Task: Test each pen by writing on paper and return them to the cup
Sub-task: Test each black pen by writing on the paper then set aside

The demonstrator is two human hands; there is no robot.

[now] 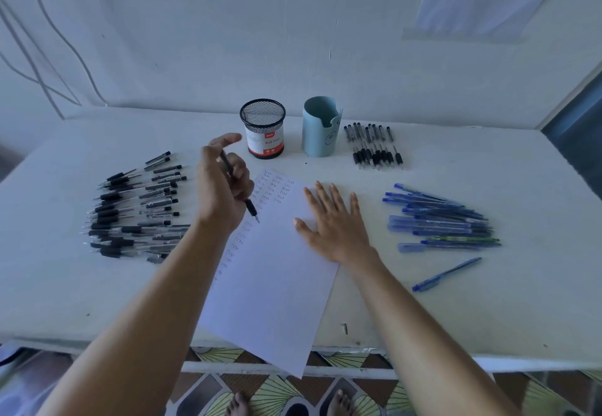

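Black plastic ballpoint pen with a rubber grip [250, 208] sits in the left hand [221, 187], whose fingers curl round its barrel, forefinger lifted; the tip points down at the white sheet of paper [270, 278], just beside rows of handwritten words. The right hand [332, 225] lies flat with fingers spread on the sheet's right edge. Beyond the hands stand a black wire-mesh cup [264, 128] and a pale blue plastic cup [321, 128] on the white table [456, 311]. A heap of black pens [136, 210] lies left of the left hand; blue capped pens [446, 223] lie right of the right hand.
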